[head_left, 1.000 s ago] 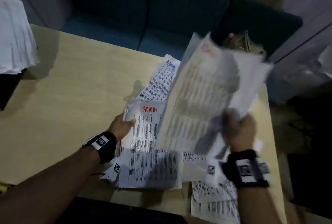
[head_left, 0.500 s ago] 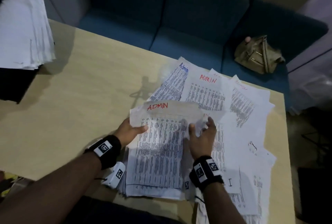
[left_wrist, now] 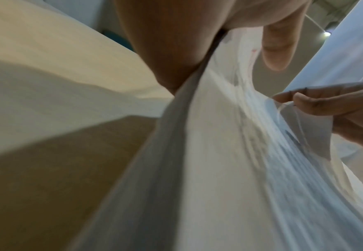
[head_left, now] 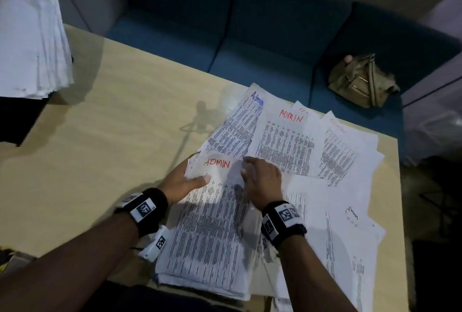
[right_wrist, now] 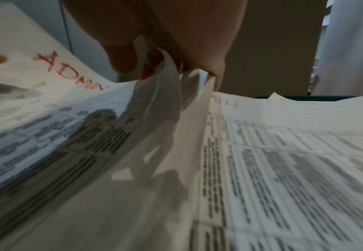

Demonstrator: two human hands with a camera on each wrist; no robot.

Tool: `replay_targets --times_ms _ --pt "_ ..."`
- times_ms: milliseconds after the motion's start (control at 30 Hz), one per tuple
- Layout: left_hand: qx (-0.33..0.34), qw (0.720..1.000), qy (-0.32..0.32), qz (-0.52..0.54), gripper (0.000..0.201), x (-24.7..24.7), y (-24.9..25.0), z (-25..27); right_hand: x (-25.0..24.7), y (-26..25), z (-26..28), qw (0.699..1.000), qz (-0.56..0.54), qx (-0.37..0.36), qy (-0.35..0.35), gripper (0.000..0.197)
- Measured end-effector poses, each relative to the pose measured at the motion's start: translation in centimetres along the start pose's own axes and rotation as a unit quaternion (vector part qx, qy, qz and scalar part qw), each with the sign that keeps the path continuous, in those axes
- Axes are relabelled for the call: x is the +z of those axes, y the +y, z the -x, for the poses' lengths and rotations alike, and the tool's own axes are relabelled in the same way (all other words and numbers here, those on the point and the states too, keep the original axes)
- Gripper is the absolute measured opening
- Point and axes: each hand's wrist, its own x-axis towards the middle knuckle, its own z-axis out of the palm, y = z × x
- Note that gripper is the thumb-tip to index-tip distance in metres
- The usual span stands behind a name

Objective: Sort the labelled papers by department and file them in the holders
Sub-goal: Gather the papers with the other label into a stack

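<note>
While my left hand [head_left: 183, 181] holds the stack [head_left: 210, 231] by its left edge, thumb lying across the top sheet just under the red ADMIN, my right hand [head_left: 260, 181] works at the stack's top right corner, fingers curled in to separate sheets. That is the head view: the stack lies at the near edge of the table [head_left: 105, 141], and more ADMIN sheets [head_left: 285, 141] are fanned out beyond and to the right of it, I judge so their labels can be read. A second pile [head_left: 32, 41] sits far left; a bag [head_left: 362, 79] lies on the sofa. I see no holders.

From the left wrist, my thumb [left_wrist: 277, 42] rests above the paper while my palm pins its edge to keep it from sliding; across from it, my right fingertips [left_wrist: 317, 105] pinch a lifted corner.

From the right wrist, several corners [right_wrist: 171, 81] curl up between my fingers, which grip them narrowly, probably to peel one sheet off.
</note>
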Motion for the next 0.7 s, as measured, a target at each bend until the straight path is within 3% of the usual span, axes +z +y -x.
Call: replay_targets --times_ms 133,200,267,333,367,433,500,567,633,700 --pt "0.036 0.997 -0.001 -0.062 0.054 0.5 0.3 -0.6 0.0 -0.7 0.3 0.995 -0.041 -0.049 -0.074 0.042" --pt "0.050 0.993 0.011 -0.104 0.050 0.0 0.1 -1.0 -0.9 -0.1 0.2 0.997 -0.052 -0.034 -0.039 0.041" --pt "0.047 0.994 0.022 -0.093 0.048 -0.5 -0.3 -1.1 -2.2 2.1 0.3 0.987 -0.076 0.087 0.109 0.036" --pt "0.043 0.996 0.038 -0.061 0.046 -0.8 -0.6 -0.9 -3.8 5.1 1.0 0.938 -0.067 0.280 0.195 0.050" --pt "0.044 0.997 0.042 -0.050 0.048 -0.9 -0.7 -0.8 -4.4 6.5 1.5 0.909 -0.047 0.374 0.178 0.060" --pt "0.049 0.997 0.040 -0.038 0.062 -1.1 -1.2 -0.5 -5.4 8.6 3.3 0.876 -0.044 0.468 0.106 0.077" --pt "0.035 0.998 0.029 -0.036 0.072 -1.2 -1.9 -0.4 -5.2 11.5 4.5 0.882 -0.073 0.464 0.050 0.085" --pt "0.004 0.998 0.027 -0.059 0.056 -1.3 -2.8 -0.6 -5.5 13.2 5.1 0.880 -0.165 0.445 0.022 0.087" --pt "-0.031 0.994 0.028 -0.103 0.035 -1.6 -2.7 -0.7 -6.4 13.4 5.6 0.895 -0.195 0.399 -0.030 0.061" --pt "-0.045 0.992 0.015 -0.119 0.029 -1.6 -2.4 -0.9 -8.1 12.6 5.7 0.932 -0.145 0.322 -0.085 0.022"
